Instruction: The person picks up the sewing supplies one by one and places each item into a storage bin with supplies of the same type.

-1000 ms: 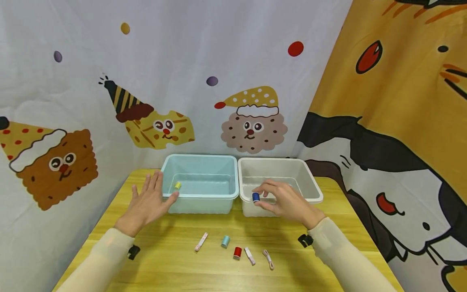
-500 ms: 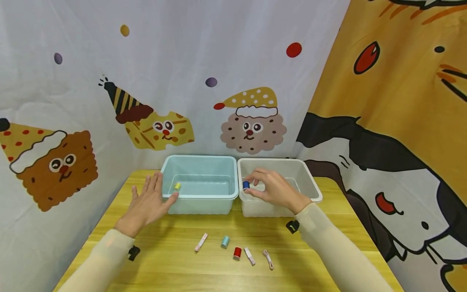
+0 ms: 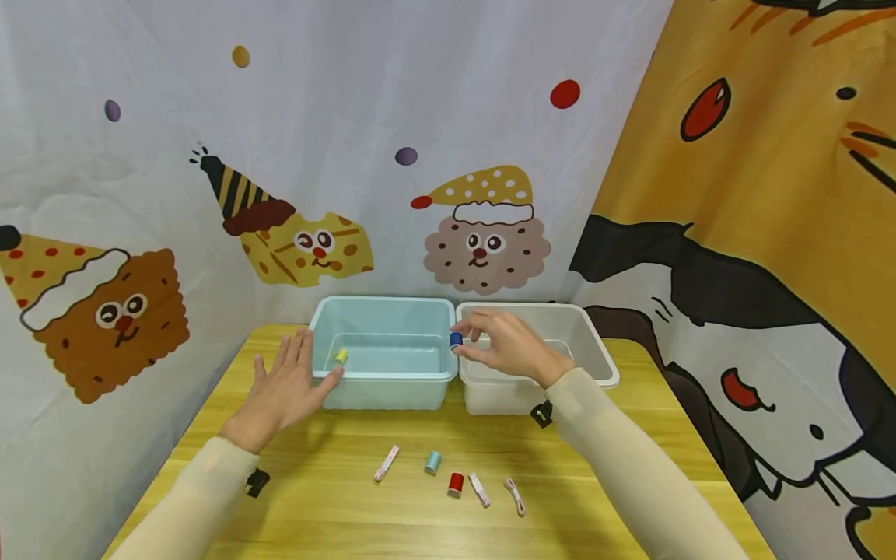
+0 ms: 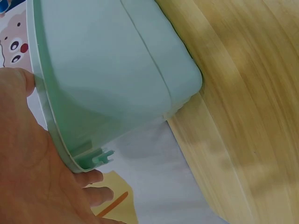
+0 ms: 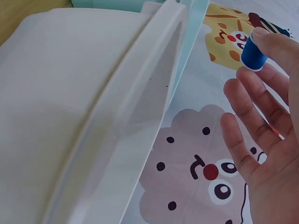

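Note:
Between thumb and fingertips my right hand (image 3: 507, 342) pinches a blue thread spool (image 3: 456, 340), held above where the two bins meet. The right wrist view shows the same blue spool (image 5: 254, 50) with its white ends. My left hand (image 3: 283, 389) rests with straight fingers against the left front corner of the light blue bin (image 3: 392, 376); in the left wrist view the palm touches the bin's rim (image 4: 43, 100). A yellow spool (image 3: 341, 356) lies inside that bin at the left. The white bin (image 3: 595, 342) stands just right of it, partly hidden by my right hand.
On the wooden table (image 3: 315, 498) in front lie a light blue spool (image 3: 432, 463), a red spool (image 3: 456, 484), a pink dotted folded tape (image 3: 386, 463), a pale folded strip (image 3: 479, 490) and a bundled cord (image 3: 514, 496). A printed curtain (image 3: 392, 93) hangs behind the bins.
My right hand has carried the blue spool left and farther back, from over the white bin's front to the seam between the bins. The left hand has stayed in place.

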A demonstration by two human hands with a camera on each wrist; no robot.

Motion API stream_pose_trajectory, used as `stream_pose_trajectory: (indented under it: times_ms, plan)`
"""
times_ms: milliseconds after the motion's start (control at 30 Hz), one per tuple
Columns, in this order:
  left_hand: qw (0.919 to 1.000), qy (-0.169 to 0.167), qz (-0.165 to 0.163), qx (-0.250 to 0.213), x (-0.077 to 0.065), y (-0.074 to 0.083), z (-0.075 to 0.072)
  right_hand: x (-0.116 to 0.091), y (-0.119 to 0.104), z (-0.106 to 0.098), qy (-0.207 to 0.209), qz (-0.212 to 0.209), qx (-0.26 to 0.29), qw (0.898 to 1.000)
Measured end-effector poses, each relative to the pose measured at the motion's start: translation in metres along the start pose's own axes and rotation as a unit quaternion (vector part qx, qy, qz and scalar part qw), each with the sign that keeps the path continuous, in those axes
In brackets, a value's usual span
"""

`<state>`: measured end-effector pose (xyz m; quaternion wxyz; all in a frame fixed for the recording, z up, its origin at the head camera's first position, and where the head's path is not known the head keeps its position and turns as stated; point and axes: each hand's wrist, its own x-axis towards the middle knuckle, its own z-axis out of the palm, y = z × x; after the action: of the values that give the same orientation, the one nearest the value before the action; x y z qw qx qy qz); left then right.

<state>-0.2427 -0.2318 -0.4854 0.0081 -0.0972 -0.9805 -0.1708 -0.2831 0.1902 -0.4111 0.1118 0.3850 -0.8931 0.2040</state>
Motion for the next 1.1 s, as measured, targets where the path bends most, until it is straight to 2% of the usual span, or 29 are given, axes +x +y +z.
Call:
stream_pose_trajectory:
  times_ms: [500,1100]
  plan:
    - [1.0000,-0.008,-0.003,0.000,0.001,0.001,-0.002,0.037,0.004,0.004,-0.023,-0.012,-0.013,1.000]
    - [0.9999,-0.010,-0.003,0.002,0.000,0.001,-0.001,0.077,0.019,0.011,-0.026,0.043,0.005,0.999]
